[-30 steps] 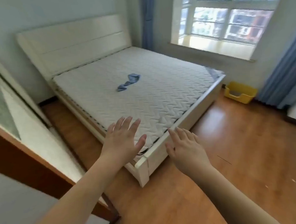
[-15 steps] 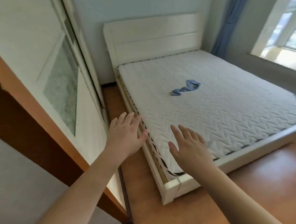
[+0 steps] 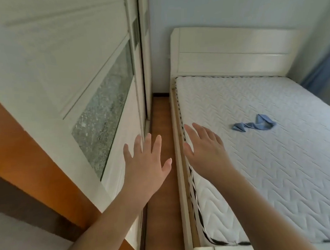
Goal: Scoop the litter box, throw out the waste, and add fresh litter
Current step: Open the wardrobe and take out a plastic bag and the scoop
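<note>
My left hand [image 3: 145, 163] and right hand [image 3: 204, 147] hang spread and empty between the white sliding wardrobe [image 3: 107, 100] and the quilted white mattress [image 3: 264, 140]. No litter box in view; I'd expect it heavy, gripped by both rims.

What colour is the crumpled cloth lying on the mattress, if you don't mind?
The cloth is blue, seen clearly in the head view against the white quilted mattress.

A narrow strip of wooden floor [image 3: 161, 125] is left open ahead of the fingers, walled in by the wardrobe [image 3: 107, 100] to their left and the bed frame [image 3: 177, 143] to their right. The far end is closed off by the wall [image 3: 157, 50].
</note>
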A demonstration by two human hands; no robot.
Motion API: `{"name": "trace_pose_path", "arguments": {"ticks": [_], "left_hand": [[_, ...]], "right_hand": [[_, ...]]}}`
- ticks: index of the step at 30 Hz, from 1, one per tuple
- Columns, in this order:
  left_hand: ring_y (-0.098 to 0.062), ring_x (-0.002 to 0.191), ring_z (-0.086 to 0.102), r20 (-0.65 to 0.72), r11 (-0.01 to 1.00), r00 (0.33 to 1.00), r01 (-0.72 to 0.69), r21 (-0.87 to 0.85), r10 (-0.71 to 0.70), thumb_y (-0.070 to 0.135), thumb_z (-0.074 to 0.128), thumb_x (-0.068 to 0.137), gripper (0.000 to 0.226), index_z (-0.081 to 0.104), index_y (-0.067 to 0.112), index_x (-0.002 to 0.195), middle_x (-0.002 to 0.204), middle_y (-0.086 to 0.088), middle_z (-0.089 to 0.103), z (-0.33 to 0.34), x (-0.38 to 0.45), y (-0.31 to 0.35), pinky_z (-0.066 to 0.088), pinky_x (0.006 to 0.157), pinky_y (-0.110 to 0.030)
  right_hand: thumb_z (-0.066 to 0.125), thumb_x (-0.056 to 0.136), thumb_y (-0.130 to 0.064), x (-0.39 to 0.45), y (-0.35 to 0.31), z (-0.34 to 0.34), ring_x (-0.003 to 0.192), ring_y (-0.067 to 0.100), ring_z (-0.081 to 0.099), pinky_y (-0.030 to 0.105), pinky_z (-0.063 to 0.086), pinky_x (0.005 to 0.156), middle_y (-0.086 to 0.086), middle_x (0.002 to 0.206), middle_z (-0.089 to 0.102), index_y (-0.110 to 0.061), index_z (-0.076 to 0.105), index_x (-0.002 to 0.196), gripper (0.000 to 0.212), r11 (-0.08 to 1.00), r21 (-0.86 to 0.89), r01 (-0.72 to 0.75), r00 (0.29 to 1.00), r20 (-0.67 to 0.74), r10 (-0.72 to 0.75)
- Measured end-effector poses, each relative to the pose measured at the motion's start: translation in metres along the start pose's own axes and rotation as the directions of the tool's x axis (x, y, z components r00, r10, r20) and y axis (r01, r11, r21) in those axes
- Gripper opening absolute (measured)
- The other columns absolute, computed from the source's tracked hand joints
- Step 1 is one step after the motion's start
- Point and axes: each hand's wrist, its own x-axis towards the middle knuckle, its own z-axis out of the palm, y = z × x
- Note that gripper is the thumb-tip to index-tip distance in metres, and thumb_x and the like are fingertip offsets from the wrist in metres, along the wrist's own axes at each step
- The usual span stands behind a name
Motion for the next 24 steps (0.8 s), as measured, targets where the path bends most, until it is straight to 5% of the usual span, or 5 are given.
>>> {"name": "trace_pose_path", "arguments": {"ticks": [5, 13, 18, 21, 24], "left_hand": [[-0.036, 0.136, 0.042, -0.041, 0.996, 0.997, 0.072, 0.045, -0.071, 0.059, 0.027, 0.088, 0.072, 0.045, 0.018, 0.144, 0.145, -0.012, 0.049, 0.007, 0.003, -0.012, 0.036, 0.105, -0.063], [-0.033, 0.137, 0.042, -0.083, 0.930, 0.948, 0.317, 0.184, -0.307, 0.055, 0.032, 0.092, 0.066, 0.048, 0.016, 0.142, 0.146, -0.012, 0.049, 0.007, -0.008, -0.030, 0.037, 0.109, -0.055], [-0.033, 0.141, 0.035, -0.101, 0.862, 0.923, 0.383, 0.333, -0.372, 0.051, 0.029, 0.092, 0.064, 0.050, 0.015, 0.140, 0.149, -0.012, 0.044, 0.003, -0.011, -0.025, 0.026, 0.116, -0.051], [-0.033, 0.142, 0.033, -0.104, 0.824, 0.901, 0.428, 0.372, -0.421, 0.049, 0.028, 0.092, 0.064, 0.050, 0.013, 0.140, 0.151, -0.014, 0.042, 0.003, -0.019, -0.021, 0.021, 0.117, -0.050], [-0.032, 0.143, 0.032, -0.111, 0.793, 0.882, 0.462, 0.396, -0.459, 0.048, 0.029, 0.092, 0.064, 0.050, 0.012, 0.140, 0.151, -0.014, 0.040, 0.006, -0.031, -0.018, 0.020, 0.117, -0.048]], "right_hand": [[0.029, 0.100, -0.041, 0.052, -0.020, 0.020, 0.146, 0.015, 0.014, 0.035, 0.011, 0.118, -0.003, 0.159, 0.018, -0.028, 0.011, 0.154, 0.058, 0.967, 0.142, 0.213, 0.973, 0.063, -0.224], [0.031, 0.101, -0.043, 0.122, -0.074, 0.039, 0.147, 0.017, 0.015, 0.037, 0.015, 0.119, 0.000, 0.161, 0.013, -0.023, 0.004, 0.155, 0.064, 0.753, 0.412, 0.513, 0.788, 0.121, -0.603], [0.037, 0.096, -0.057, 0.140, -0.114, 0.041, 0.148, 0.013, -0.003, 0.034, 0.007, 0.117, -0.002, 0.162, -0.010, -0.021, -0.009, 0.154, 0.082, 0.533, 0.822, 0.201, 0.677, 0.277, -0.682], [0.037, 0.092, -0.065, 0.136, -0.135, 0.038, 0.148, 0.019, -0.011, 0.041, 0.003, 0.118, 0.000, 0.158, -0.025, -0.018, -0.018, 0.151, 0.093, 0.460, 0.888, -0.011, 0.688, 0.341, -0.641], [0.035, 0.091, -0.066, 0.133, -0.150, 0.040, 0.147, 0.023, -0.016, 0.045, -0.001, 0.118, 0.005, 0.157, -0.028, -0.014, -0.020, 0.150, 0.096, 0.426, 0.902, -0.067, 0.724, 0.337, -0.602]]}}
